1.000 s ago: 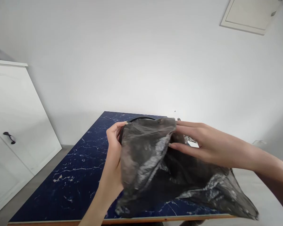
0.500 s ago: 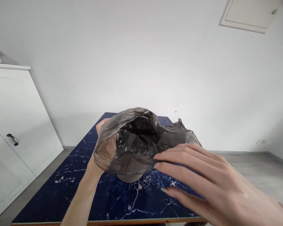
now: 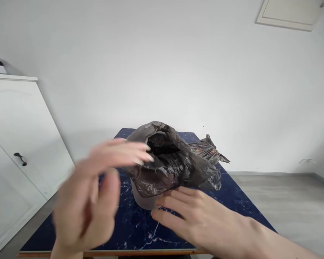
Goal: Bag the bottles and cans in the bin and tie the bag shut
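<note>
A thin black plastic bag [image 3: 159, 180] is draped over a grey bucket-like container [image 3: 143, 199] on the table, its mouth facing me and its dark inside visible. The bag's loose side spreads to the right. My left hand [image 3: 91, 187], blurred by motion, is raised at the left of the bag with its fingers stretched out, the tips in front of the opening. My right hand [image 3: 189, 212] lies against the container's front, just under the bag's edge, with thumb and fingers apart. Whether it also pinches some of the bag is hidden.
Behind the bag, to the right, lies a knotted dark plastic bag [image 3: 207, 149] with something inside. The blue marble-patterned table [image 3: 232, 194] stands near a white wall. At the left is a white cabinet [image 3: 21, 122] with a black handle.
My left hand has come out from behind the bag's left side and is raised nearer to me. My right hand has moved left onto the container's front. The bag's left edge has drawn inward.
</note>
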The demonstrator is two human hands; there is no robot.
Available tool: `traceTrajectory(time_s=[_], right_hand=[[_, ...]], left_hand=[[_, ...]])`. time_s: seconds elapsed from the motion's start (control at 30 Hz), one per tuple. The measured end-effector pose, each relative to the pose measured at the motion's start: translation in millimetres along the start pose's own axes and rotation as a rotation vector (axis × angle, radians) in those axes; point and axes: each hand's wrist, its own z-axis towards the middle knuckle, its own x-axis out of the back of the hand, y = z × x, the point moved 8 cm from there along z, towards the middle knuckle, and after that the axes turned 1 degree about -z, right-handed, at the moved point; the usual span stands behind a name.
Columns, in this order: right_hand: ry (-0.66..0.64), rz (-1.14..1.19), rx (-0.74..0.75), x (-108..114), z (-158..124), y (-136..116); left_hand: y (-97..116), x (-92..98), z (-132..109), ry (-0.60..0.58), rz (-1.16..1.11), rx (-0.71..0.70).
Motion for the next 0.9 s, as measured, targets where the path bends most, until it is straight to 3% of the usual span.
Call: traceTrajectory(time_s=[0.07, 0.13, 0.23, 0.33, 0.4, 0.5, 0.63, 0.73, 0.9], right_hand=[[-0.067, 0.009, 0.069, -10, 4, -6], [-0.041, 0.046, 0.099, -2, 8, -10], [0.119, 0.191, 0.049, 30, 13, -4], [0.292, 0.250, -0.129, 57, 12, 23], [0.342, 0.202, -0.265, 60, 10, 48], [0.313, 0.131, -0.458, 46, 5, 83], [0.184, 0.285, -0.660, 14, -5, 119], [0.180, 0.467, -0.746, 1, -14, 136], [0.199, 0.668, -0.873, -11, -25, 161]], left_hand=[[12, -23.0, -2, -0.270, 0.077, -0.177], [5, -35.9, -6, -0.411, 0.194, -0.239], [-12, -33.7, -7, -0.370, 0.309, -0.253], [-30, -23.4, -9, -0.263, 0.389, -0.217], [-46, -15.5, -9, -0.188, 0.459, -0.129], [-73, -8.7, -7, -0.141, 0.533, 0.048], [-110, -12.0, -5, -0.232, 0.515, 0.312], [-134, -14.6, -8, -0.302, 0.412, 0.528], [-163, -16.7, -8, -0.289, 0.176, 0.670]])
